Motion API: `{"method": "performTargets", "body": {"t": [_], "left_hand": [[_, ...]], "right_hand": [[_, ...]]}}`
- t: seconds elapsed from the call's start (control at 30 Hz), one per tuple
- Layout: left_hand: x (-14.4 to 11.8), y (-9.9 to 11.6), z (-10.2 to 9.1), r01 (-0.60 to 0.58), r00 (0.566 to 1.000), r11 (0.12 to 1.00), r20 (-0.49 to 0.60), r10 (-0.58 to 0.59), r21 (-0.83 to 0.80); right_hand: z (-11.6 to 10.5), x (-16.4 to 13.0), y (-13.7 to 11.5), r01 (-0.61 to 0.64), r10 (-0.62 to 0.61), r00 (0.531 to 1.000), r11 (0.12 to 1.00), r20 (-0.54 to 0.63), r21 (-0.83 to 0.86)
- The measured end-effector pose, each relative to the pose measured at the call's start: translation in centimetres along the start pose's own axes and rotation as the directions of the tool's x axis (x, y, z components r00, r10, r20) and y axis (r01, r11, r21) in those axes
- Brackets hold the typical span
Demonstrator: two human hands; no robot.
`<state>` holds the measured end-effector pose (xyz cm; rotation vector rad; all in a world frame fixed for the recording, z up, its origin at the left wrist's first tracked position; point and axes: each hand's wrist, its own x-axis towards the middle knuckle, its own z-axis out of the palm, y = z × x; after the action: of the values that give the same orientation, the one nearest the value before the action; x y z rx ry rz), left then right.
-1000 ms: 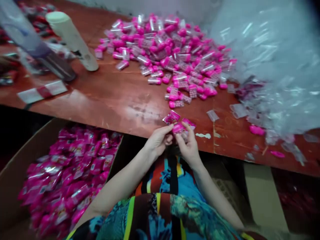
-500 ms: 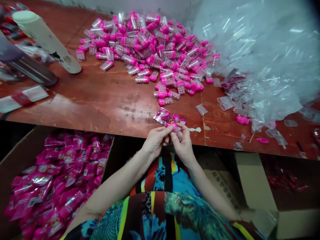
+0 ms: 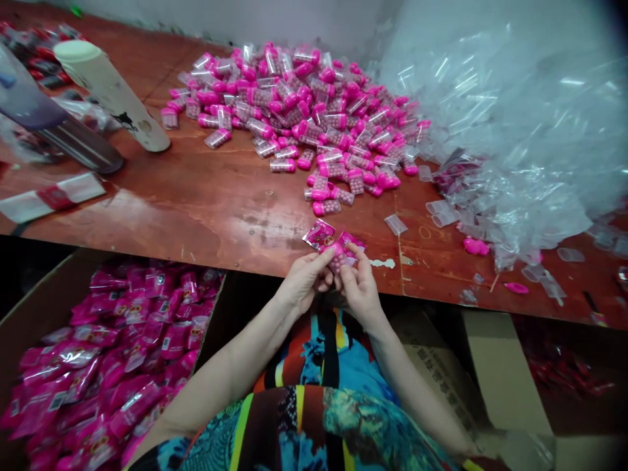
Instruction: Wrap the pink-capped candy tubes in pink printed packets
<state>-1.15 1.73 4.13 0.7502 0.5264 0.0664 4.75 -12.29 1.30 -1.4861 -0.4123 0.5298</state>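
Note:
My left hand [image 3: 308, 278] and my right hand [image 3: 360, 284] meet at the table's front edge, both closed on one small candy bottle [image 3: 338, 259]. Pink beads show through its clear wall between my thumbs; my fingers cover the rest. Just beyond my fingertips lie two shiny pink printed sachets, a left sachet [image 3: 318, 233] and a right sachet [image 3: 354, 242], flat on the wood. Farther back spreads a large heap of similar clear bottles [image 3: 294, 98] with pink caps and pink beads inside.
Clear plastic bags [image 3: 520, 163] pile up at the right, with loose clear sleeves near them. A cardboard box [image 3: 44, 288] of filled pink packets stands below left. Two drinking bottles, one white [image 3: 112, 91] and one purple-topped [image 3: 83, 140], stand at the left. An open carton [image 3: 505, 366] sits below right.
The view has shifted a little, so the table sits lower in the picture. Between my fingers the bottle has turned or moved slightly, and its beads now show more plainly.

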Motion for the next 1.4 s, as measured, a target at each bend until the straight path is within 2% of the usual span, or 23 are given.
{"method": "performTargets", "body": {"t": [0.07, 0.13, 0.23, 0.3, 0.37, 0.53, 0.67, 0.73, 0.8, 0.87, 0.93, 1.0, 1.07, 1.17, 1.23, 1.33, 1.4], "left_hand": [[0.1, -0.1, 0.2, -0.004, 0.998, 0.999, -0.057, 0.002, -0.044], [0.2, -0.3, 0.2, -0.006, 0.997, 0.998, -0.077, 0.001, -0.064], [0.3, -0.7, -0.1, 0.004, 1.000, 0.998, -0.003, -0.004, -0.057], [0.3, -0.8, -0.4, -0.005, 0.999, 0.999, 0.052, 0.007, -0.035], [0.3, -0.9, -0.7, -0.018, 0.995, 1.000, 0.102, 0.017, 0.007], [0.3, -0.7, -1.2, -0.033, 0.979, 0.992, 0.205, 0.008, 0.122], [0.3, -0.9, -1.0, -0.023, 0.996, 0.993, 0.088, 0.013, 0.117], [0.2, -0.8, -0.9, -0.069, 0.998, 0.995, -0.001, 0.069, 0.078], [0.1, -0.4, -0.8, -0.182, 0.977, 0.982, -0.103, 0.187, 0.059], [0.0, 0.4, -1.0, -0.282, 0.937, 0.954, -0.185, 0.296, 0.101], [0.1, 1.4, -1.4, -0.304, 0.922, 0.940, -0.200, 0.331, 0.155], [0.2, 2.4, -1.8, -0.249, 0.948, 0.958, -0.170, 0.271, 0.142], [0.4, 3.0, -2.0, -0.181, 0.974, 0.982, -0.131, 0.187, 0.056], [0.2, 2.9, -1.8, -0.135, 0.985, 0.989, -0.116, 0.127, -0.065], [-0.1, 2.2, -1.6, -0.076, 0.994, 0.996, -0.089, 0.071, -0.053], [-0.3, 1.0, -1.3, 0.054, 0.998, 0.998, 0.011, -0.054, 0.041], [-0.2, 0.4, -1.1, 0.069, 0.997, 0.995, 0.036, -0.071, 0.065]], "right_hand": [[0.2, -0.2, 0.4, 0.066, -0.067, 0.998, 0.992, -0.014, -0.104], [0.4, -0.4, 0.6, 0.072, -0.073, 0.997, 0.991, -0.006, -0.117], [0.4, -0.4, 0.5, -0.063, 0.062, 0.998, 0.996, 0.026, 0.061], [0.4, -0.3, 0.3, -0.175, 0.164, 0.983, 0.969, 0.077, 0.176], [0.3, -0.3, 0.1, -0.218, 0.198, 0.974, 0.952, 0.110, 0.215], [0.3, -0.1, 0.1, -0.073, 0.074, 0.997, 0.991, -0.005, 0.116], [0.3, 0.1, 0.0, -0.178, 0.171, 0.983, 0.974, 0.061, 0.140], [0.2, 0.1, 0.0, -0.224, 0.211, 0.973, 0.960, 0.094, 0.166], [0.2, 0.1, 0.1, -0.226, 0.214, 0.973, 0.959, 0.088, 0.171], [0.1, 0.0, 0.1, -0.215, 0.206, 0.976, 0.962, 0.075, 0.167], [0.0, -0.1, 0.1, -0.208, 0.199, 0.977, 0.964, 0.073, 0.164], [0.0, -0.2, 0.1, -0.208, 0.196, 0.977, 0.964, 0.086, 0.166], [0.0, -0.2, -0.1, -0.211, 0.196, 0.975, 0.962, 0.103, 0.171], [0.0, -0.2, -0.3, -0.204, 0.187, 0.976, 0.964, 0.110, 0.172], [0.1, -0.2, -0.2, -0.185, 0.170, 0.980, 0.971, 0.108, 0.152], [0.1, -0.2, 0.2, -0.151, 0.137, 0.983, 0.982, 0.118, 0.113], [0.1, -0.3, 0.7, -0.104, 0.098, 0.992, 0.992, 0.081, 0.073]]}}
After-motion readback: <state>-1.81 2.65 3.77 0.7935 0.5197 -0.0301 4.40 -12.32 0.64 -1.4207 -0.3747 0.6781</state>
